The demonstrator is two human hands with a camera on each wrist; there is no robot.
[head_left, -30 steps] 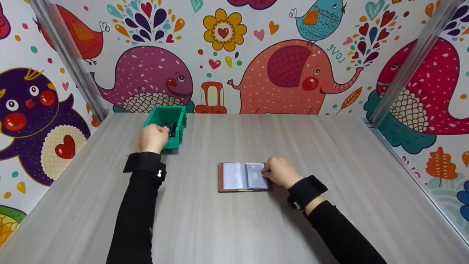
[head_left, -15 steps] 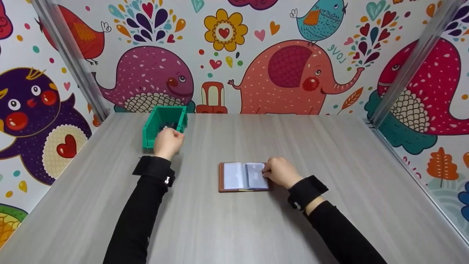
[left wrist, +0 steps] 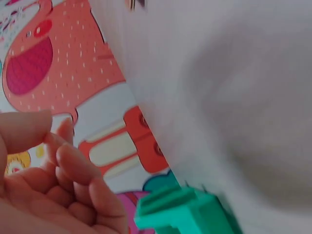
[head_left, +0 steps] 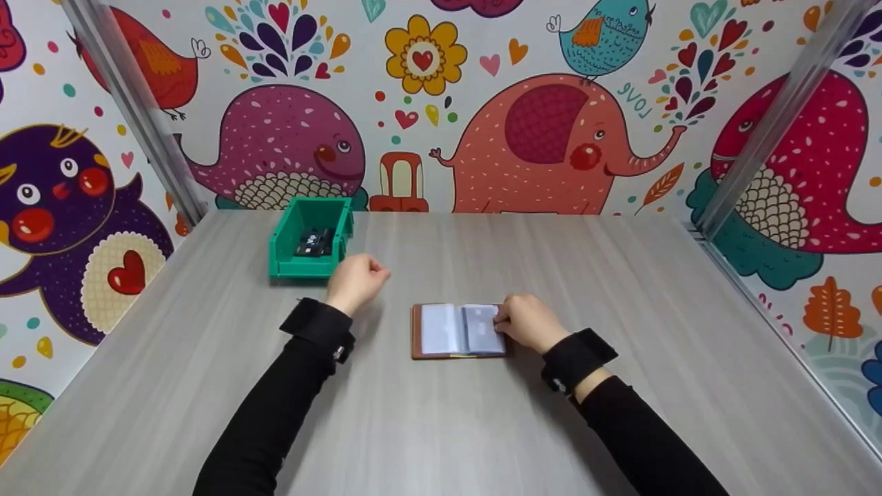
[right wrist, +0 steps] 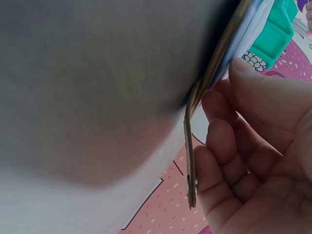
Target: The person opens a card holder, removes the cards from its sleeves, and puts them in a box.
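Observation:
A brown card holder [head_left: 416,332] lies spread on the table with clear plastic sleeves [head_left: 439,329] showing. My right hand [head_left: 530,322] pinches its right side. In the right wrist view the thumb lies on the sleeve side, the fingers are against the brown cover [right wrist: 217,61], and a narrow strap [right wrist: 189,156] hangs along them. My left hand [head_left: 358,281] is above the table, between a green bin [head_left: 303,269] and the card holder. Its fingers are curled with thumb and index finger together; I see nothing between them. Black card-like pieces [head_left: 313,242] lie in the bin.
The pale wood-grain table [head_left: 441,427] meets a wall with cartoon animals [head_left: 537,145] at the back. Metal posts [head_left: 134,110] stand at the corners. Black bands [head_left: 320,325] are worn on both wrists.
My left hand has come out of the green bin and moved right, toward the card holder, uncovering the black pieces. My right hand keeps its grip in the same place.

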